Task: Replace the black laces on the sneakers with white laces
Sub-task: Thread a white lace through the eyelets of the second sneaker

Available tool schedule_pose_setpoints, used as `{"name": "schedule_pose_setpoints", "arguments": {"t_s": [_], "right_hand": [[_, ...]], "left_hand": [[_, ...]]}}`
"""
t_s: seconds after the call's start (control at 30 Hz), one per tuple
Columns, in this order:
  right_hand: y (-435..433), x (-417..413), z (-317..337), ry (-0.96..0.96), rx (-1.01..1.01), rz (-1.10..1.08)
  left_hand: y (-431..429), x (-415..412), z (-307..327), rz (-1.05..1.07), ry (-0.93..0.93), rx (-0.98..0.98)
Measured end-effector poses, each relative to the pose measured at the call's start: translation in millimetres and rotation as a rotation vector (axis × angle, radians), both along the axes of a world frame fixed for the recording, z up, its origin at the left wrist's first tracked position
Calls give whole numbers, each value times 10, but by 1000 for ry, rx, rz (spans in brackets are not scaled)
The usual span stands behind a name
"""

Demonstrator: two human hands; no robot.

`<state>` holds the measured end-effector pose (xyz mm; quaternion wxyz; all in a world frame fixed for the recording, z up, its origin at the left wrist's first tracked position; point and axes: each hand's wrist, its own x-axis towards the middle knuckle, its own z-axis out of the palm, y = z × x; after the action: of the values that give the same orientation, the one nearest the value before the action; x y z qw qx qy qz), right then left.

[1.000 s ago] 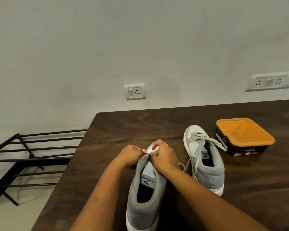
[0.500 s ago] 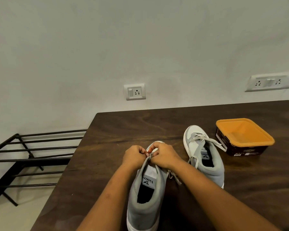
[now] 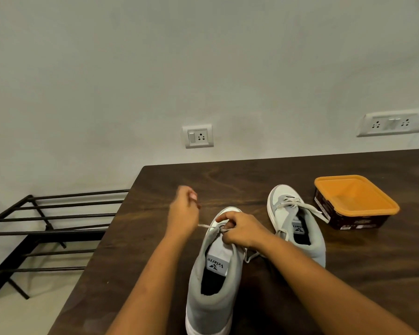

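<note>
A grey and white sneaker [image 3: 213,286] stands on the dark table [image 3: 169,180] right in front of me, toe pointing away. A white lace [image 3: 205,226] runs through its front eyelets. My left hand [image 3: 183,213] is raised to the left of the toe and pinches one end of that lace, pulling it out sideways. My right hand [image 3: 243,230] rests over the front of the tongue and holds the lace there. A second grey sneaker [image 3: 298,223] with a white lace lies to the right.
An orange-rimmed dark tub [image 3: 354,201] sits at the right of the table, beyond the second sneaker. A black metal rack [image 3: 46,228] stands on the floor to the left. Wall sockets [image 3: 198,136] are mounted above the table's far edge.
My left hand has moved away from the shoe, up and to the left, drawing the white lace out. My right hand has stayed over the tongue.
</note>
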<state>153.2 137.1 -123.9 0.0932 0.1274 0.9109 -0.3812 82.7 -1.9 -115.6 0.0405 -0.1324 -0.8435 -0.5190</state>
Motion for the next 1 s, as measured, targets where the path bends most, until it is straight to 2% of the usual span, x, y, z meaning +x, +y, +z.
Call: {"name": "schedule_pose_setpoints", "arguments": {"t_s": [0.07,0.1,0.17,0.23,0.27,0.3,0.43,0.5,0.57,0.63,0.73,0.87,0.93,1.0], "right_hand": [[-11,-5,-23,-3,2,-23],[-9,-8,-36,0,-5,-32],[-2,-21,-58,3,-15,-45],[-4,-31,-72,-1,-18,-51],[-4,-34,-78,-3,-15,-55],[-2,-36,-82,-1,-13,-59],[-9,-35,-92,-4,-41,-83],[-16,-33,-110,10,-55,-104],[-21,-40,-145,28,-71,-123],[-16,-42,-163,46,-95,-127],[-3,-41,-161,73,-120,-100],[3,-40,-160,93,-122,-106],[12,-53,-176,93,-121,-100],[25,-63,-191,94,-127,-90]], "left_hand": [[4,-38,-174,-215,-60,-511],[28,-42,-214,-286,-119,-651],[65,-40,-211,-322,-171,-743],[70,-58,-197,-309,-150,-698],[76,-51,-191,-299,-163,-606],[81,-28,-163,-271,-195,-436],[69,39,174,38,-335,696],[-7,38,348,153,-376,1140],[-74,46,409,267,-386,1372],[-93,55,388,408,-347,1393],[-87,8,265,521,-157,1059],[-137,17,85,399,197,292],[-159,-3,27,283,192,-188],[-154,-28,-58,59,5,-643]]}}
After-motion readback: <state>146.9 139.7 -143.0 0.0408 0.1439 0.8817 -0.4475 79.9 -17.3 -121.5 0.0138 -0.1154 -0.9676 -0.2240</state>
